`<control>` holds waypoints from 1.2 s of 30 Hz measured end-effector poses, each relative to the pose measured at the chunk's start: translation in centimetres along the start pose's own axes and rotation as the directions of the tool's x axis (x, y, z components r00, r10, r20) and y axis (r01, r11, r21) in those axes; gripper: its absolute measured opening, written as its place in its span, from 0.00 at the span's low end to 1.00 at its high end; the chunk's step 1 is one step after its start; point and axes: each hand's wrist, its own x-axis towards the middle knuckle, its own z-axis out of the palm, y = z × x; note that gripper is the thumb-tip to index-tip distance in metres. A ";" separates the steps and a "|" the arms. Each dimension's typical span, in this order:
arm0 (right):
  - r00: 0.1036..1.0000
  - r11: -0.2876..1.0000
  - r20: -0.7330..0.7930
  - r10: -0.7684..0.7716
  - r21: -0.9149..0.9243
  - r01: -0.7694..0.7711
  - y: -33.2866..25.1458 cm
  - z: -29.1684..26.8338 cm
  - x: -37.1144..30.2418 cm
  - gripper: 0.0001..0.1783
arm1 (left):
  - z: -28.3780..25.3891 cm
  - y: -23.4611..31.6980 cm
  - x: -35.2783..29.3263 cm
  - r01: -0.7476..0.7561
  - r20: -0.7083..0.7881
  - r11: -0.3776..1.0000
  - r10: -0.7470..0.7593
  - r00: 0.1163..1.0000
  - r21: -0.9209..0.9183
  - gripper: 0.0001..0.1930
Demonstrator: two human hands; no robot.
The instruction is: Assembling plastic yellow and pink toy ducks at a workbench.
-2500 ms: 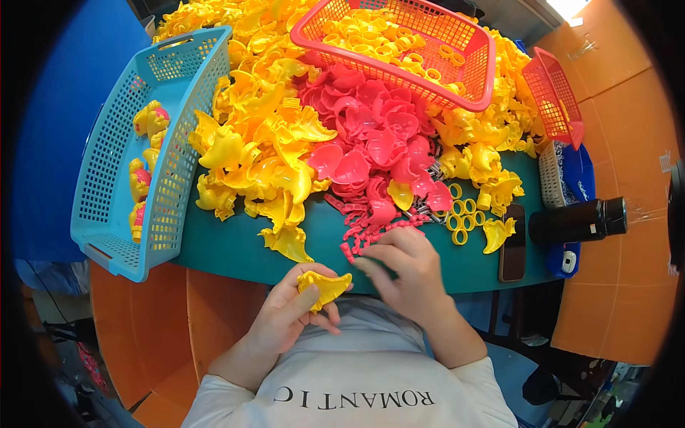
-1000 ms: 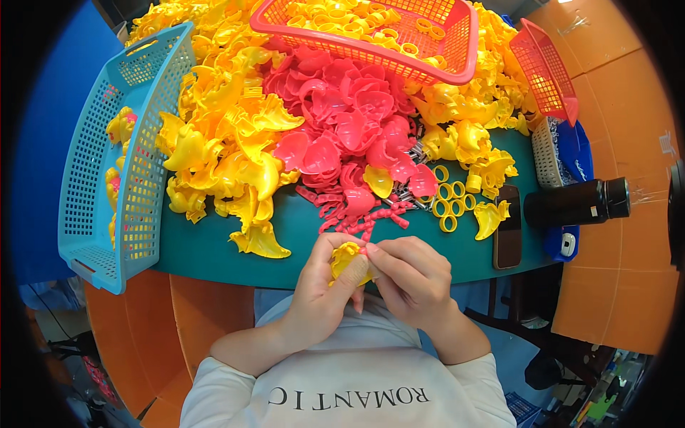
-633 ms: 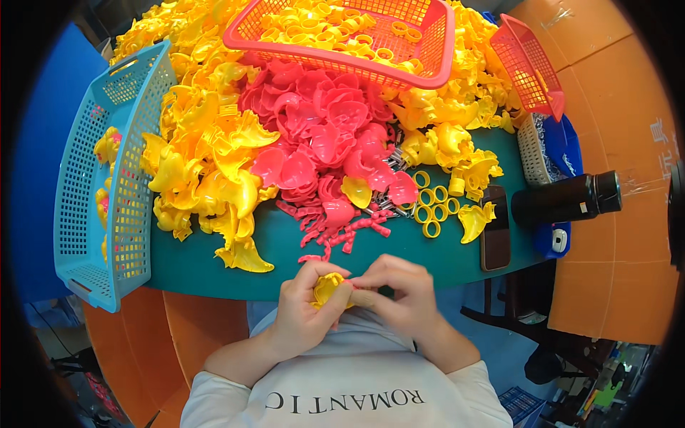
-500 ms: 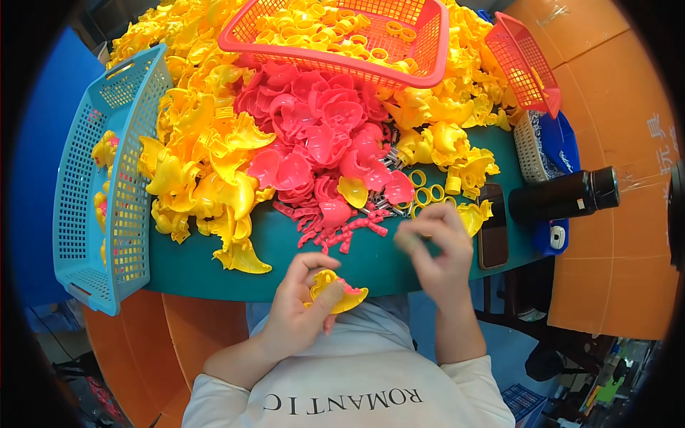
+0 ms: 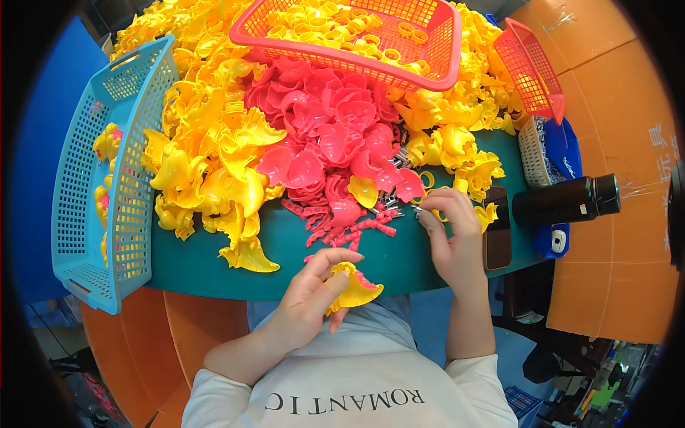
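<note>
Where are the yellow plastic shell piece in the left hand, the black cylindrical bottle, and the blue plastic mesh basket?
yellow plastic shell piece (image 5: 355,287), head view, its curved outer face.
black cylindrical bottle (image 5: 560,202), head view, mid-body.
blue plastic mesh basket (image 5: 132,214), head view, its right wall.

Bare green table strip (image 5: 399,258) before hands; yellow pile (image 5: 207,171), pink pile (image 5: 328,135) block beyond; phone (image 5: 497,230) right.

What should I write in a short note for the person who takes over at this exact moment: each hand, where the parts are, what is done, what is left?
Left hand: holds a yellow shell piece at the table's near edge.
Right hand: reaching among the yellow rings and small metal pins; whether it grips one cannot be told.
Done: some assembled pieces lie in the blue basket.
Left: large piles of yellow shells and pink shells remain on the table.
</note>
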 end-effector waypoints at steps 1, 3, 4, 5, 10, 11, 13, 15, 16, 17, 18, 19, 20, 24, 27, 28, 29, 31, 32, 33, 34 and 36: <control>1.000 1.000 0.004 0.002 0.000 -0.002 -0.8 -0.5 0.0 0.07 | 0.1 0.0 0.1 0.003 -0.001 1.000 -0.003 1.000 -0.004 0.16; 0.924 0.725 0.281 0.261 0.575 -0.380 -2.4 -0.9 -0.4 0.07 | -0.1 -0.1 0.4 -0.026 0.011 0.989 0.024 1.000 0.144 0.15; 0.929 0.712 0.337 0.154 0.614 -0.341 -2.7 -0.9 -0.6 0.07 | 0.0 -0.1 0.5 -0.022 0.009 0.990 0.021 1.000 0.141 0.15; 0.927 0.711 0.341 0.156 0.613 -0.345 -3.2 -1.0 -0.5 0.07 | 0.2 0.0 0.6 0.002 0.018 0.990 -0.004 1.000 0.142 0.15; 0.792 0.498 0.605 0.086 0.662 -0.560 -4.1 -0.4 0.2 0.06 | 0.3 0.4 0.4 0.057 0.004 0.988 -0.058 0.998 0.142 0.14; 0.787 0.468 0.614 0.057 0.680 -0.564 -4.1 -0.2 0.2 0.07 | 0.4 0.4 0.4 0.053 0.005 0.989 -0.054 0.999 0.141 0.14; 0.784 0.468 0.618 0.062 0.676 -0.569 -4.0 0.2 0.1 0.07 | 0.3 0.4 0.4 0.049 0.004 0.989 -0.050 0.999 0.140 0.14; 0.782 0.468 0.619 0.068 0.673 -0.573 -4.1 0.3 0.0 0.07 | 0.2 0.3 0.3 0.045 0.008 0.986 -0.047 0.999 0.160 0.14; 0.763 0.501 0.645 0.041 0.648 -0.574 -3.9 0.2 0.1 0.06 | 0.1 0.3 0.2 0.045 0.006 0.986 -0.046 0.999 0.160 0.14; 0.742 0.534 0.670 0.015 0.623 -0.572 -3.9 0.1 0.1 0.06 | 0.0 0.3 0.1 0.040 0.011 0.981 -0.043 0.999 0.191 0.14; 0.742 0.534 0.670 0.013 0.623 -0.572 -3.9 0.2 0.2 0.06 | 0.0 0.3 0.1 0.035 0.017 0.974 -0.040 0.999 0.222 0.14; 0.754 0.613 0.657 -0.019 0.604 -0.510 -4.0 0.3 0.3 0.06 | 0.0 0.3 0.1 0.034 0.018 0.974 -0.040 0.999 0.222 0.14; 0.763 0.685 0.645 -0.053 0.579 -0.441 -4.1 0.4 0.4 0.06 | 0.0 0.4 0.0 0.008 0.013 0.968 -0.011 1.000 0.251 0.14; 0.775 0.640 0.629 -0.061 0.620 -0.453 -4.2 0.5 0.2 0.07 | 0.0 0.8 -0.1 0.000 0.022 0.968 -0.006 1.000 0.253 0.14; 0.798 0.519 0.598 -0.076 0.707 -0.481 -4.2 0.6 0.1 0.07 | -0.1 0.8 -0.2 0.007 0.043 0.974 -0.018 0.999 0.227 0.14; 0.798 0.520 0.599 -0.068 0.704 -0.484 -4.1 0.6 0.1 0.07 | 0.0 0.9 -0.2 0.011 0.042 0.974 -0.021 0.999 0.227 0.14; 0.798 0.520 0.600 -0.059 0.701 -0.488 -4.1 0.7 0.1 0.07 | 0.1 1.1 -0.2 0.014 0.036 0.973 -0.023 0.999 0.230 0.14; 0.815 0.549 0.578 -0.047 0.697 -0.462 -4.2 0.9 0.1 0.06 | 0.2 1.1 -0.1 0.020 0.030 0.972 -0.028 0.999 0.233 0.14; 0.832 0.579 0.554 -0.038 0.690 -0.433 -4.3 0.9 0.1 0.06 | 0.1 1.0 0.0 0.023 0.024 0.973 -0.029 0.999 0.230 0.14; 0.832 0.578 0.554 -0.037 0.691 -0.435 -4.3 0.7 0.3 0.06 | 0.1 0.9 0.0 0.026 0.018 0.974 -0.031 0.999 0.227 0.14; 0.839 0.676 0.538 -0.080 0.648 -0.351 -4.3 0.5 0.5 0.06 | 0.1 0.9 0.0 0.027 0.018 0.973 -0.032 0.999 0.228 0.14; 0.841 0.761 0.526 -0.126 0.596 -0.259 -4.3 0.5 0.7 0.06 | 0.1 1.0 0.0 0.025 0.023 0.965 -0.032 0.999 0.261 0.14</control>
